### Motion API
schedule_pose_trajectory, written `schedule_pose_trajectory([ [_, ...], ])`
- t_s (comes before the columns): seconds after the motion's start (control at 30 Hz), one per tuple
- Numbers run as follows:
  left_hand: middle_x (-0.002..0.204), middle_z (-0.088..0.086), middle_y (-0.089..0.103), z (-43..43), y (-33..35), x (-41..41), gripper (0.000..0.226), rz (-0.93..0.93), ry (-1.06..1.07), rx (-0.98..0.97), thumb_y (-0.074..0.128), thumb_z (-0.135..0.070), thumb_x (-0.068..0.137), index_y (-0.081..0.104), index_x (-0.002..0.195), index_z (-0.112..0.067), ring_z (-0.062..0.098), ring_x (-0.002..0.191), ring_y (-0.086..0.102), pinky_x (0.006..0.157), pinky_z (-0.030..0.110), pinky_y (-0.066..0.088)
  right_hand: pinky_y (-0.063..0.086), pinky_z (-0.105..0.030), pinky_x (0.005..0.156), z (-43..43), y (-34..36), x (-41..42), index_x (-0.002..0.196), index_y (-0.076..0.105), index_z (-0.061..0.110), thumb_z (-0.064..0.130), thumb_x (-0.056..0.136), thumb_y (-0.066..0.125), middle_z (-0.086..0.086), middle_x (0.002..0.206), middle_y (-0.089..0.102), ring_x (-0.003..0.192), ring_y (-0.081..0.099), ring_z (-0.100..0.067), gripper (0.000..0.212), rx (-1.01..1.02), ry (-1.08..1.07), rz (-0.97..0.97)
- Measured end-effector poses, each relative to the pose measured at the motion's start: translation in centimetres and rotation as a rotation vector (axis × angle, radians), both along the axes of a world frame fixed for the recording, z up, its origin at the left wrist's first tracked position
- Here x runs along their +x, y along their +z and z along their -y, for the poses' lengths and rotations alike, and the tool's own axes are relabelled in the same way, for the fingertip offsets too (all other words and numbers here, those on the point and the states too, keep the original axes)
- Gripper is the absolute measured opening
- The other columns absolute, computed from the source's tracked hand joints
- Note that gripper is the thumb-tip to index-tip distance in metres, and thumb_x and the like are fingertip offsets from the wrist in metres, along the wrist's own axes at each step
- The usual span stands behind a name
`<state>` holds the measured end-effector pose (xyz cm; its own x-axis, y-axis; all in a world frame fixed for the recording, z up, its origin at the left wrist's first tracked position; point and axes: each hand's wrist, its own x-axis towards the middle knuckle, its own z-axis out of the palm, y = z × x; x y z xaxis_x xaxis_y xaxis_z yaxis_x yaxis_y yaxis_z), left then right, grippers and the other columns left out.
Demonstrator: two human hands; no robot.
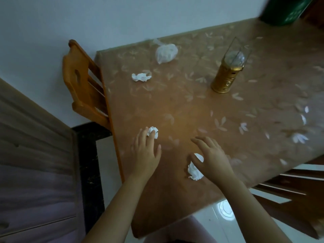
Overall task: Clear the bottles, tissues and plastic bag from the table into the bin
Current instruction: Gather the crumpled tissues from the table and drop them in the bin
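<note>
left hand [145, 151] and right hand [211, 156] grips are spread, so the touched tissue [152, 131] may slide off the bench's [175, 102] left edge.

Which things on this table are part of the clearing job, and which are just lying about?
Job: left tissue, touched by the left hand; near tissue, at the right hand; far tissue; plastic bag. No bottles show.
Lying about: gold lantern; wooden chair. Blurred green object at the far corner: cannot tell.
</note>
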<state>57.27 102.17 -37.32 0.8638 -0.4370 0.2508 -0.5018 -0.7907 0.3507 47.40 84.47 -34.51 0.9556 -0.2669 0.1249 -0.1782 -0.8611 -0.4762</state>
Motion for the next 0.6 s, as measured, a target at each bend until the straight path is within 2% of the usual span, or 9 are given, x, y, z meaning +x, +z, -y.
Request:
schedule_pose_trajectory([
  [0.1,0.127,0.022,0.054,0.4,-1.8,1.3,0.051,-0.064,-0.020,0.032,0.070,-0.015,0.075,0.050,0.121,-0.007,0.042,0.118,0.048,0.094,0.057,0.038,0.041,-0.032,0.083,0.5,-2.8,-0.5,0.115,0.060,0.014,0.032,0.081,0.055,-0.004,0.115,0.061,0.104,0.055,-0.025,0.039,0.101,-0.031,-0.054],
  [0.2,0.128,0.022,0.053,1.0,-3.5,2.4,0.047,-0.122,-0.042,0.065,0.070,-0.014,0.075,0.054,0.119,-0.005,0.043,0.118,0.048,0.093,0.059,0.037,0.040,-0.028,0.083,0.7,-5.1,-1.0,0.116,0.059,0.016,0.039,0.080,0.048,0.000,0.116,0.060,0.106,0.052,-0.019,0.044,0.194,-0.082,-0.114],
  [0.3,0.131,0.020,0.050,1.4,-4.7,3.2,0.045,-0.166,-0.050,0.075,0.067,-0.015,0.079,0.055,0.121,-0.007,0.042,0.121,0.045,0.096,0.058,0.035,0.040,-0.029,0.085,0.7,-6.7,-1.5,0.117,0.059,0.013,0.038,0.078,0.056,-0.002,0.118,0.059,0.107,0.051,-0.020,0.046,0.218,-0.088,-0.138],
  [0.4,0.130,0.021,0.051,1.7,-5.5,4.0,0.045,-0.175,-0.062,0.074,0.068,-0.014,0.078,0.055,0.121,-0.008,0.044,0.119,0.047,0.094,0.059,0.037,0.040,-0.030,0.088,0.7,-7.6,-1.8,0.121,0.057,0.014,0.028,0.075,0.072,-0.002,0.123,0.057,0.112,0.049,-0.019,0.050,0.243,-0.088,-0.149],
  [0.5,0.129,0.021,0.052,1.9,-6.4,4.9,0.045,-0.174,-0.061,0.083,0.067,-0.014,0.078,0.055,0.121,-0.008,0.042,0.117,0.048,0.093,0.056,0.039,0.041,-0.026,0.085,0.7,-8.1,-2.1,0.122,0.058,0.016,0.028,0.073,0.075,0.002,0.124,0.056,0.113,0.048,-0.016,0.053,0.234,-0.100,-0.155],
  [0.6,0.138,0.017,0.045,2.1,-6.9,5.0,0.044,-0.237,-0.040,0.119,0.059,-0.017,0.085,0.049,0.128,-0.010,0.038,0.126,0.040,0.101,0.052,0.034,0.039,-0.024,0.082,0.9,-8.6,-2.1,0.118,0.060,0.015,0.027,0.072,0.077,0.000,0.120,0.059,0.109,0.050,-0.018,0.051,0.205,-0.096,-0.142],
])
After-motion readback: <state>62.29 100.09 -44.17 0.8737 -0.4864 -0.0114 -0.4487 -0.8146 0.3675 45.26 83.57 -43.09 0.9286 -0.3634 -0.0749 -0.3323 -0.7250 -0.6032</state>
